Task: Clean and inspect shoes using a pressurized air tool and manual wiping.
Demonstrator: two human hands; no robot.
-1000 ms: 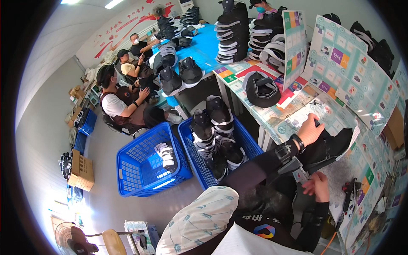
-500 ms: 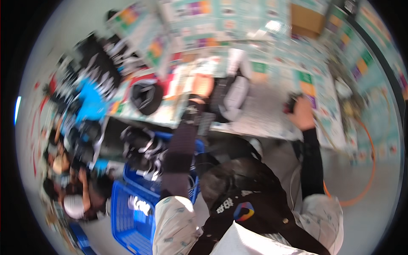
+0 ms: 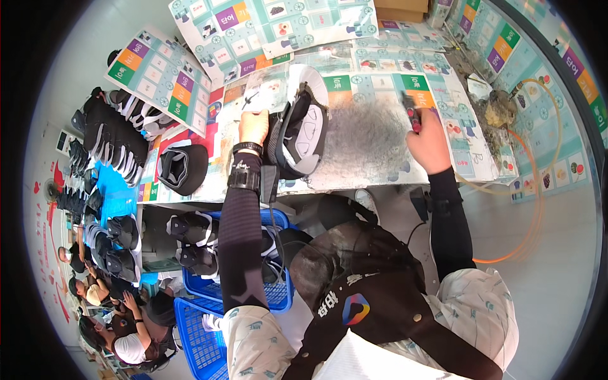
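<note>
Seen from the head camera, looking down at a workbench (image 3: pixel 373 168) papered with colourful printed sheets: left hand (image 3: pixel 254 126) closed around the edge of a black and grey shoe upper (image 3: pixel 303 130), propped near the bench's middle, just right of that hand. Farther right, well apart from the upper, right hand (image 3: pixel 429 147) wrapped in a fist around a small red-tipped tool (image 3: pixel 411 115). Left of the upper, another black upper (image 3: pixel 182 167) lying flat; below the bench, blue baskets (image 3: pixel 209 297) filled with more black uppers.
</note>
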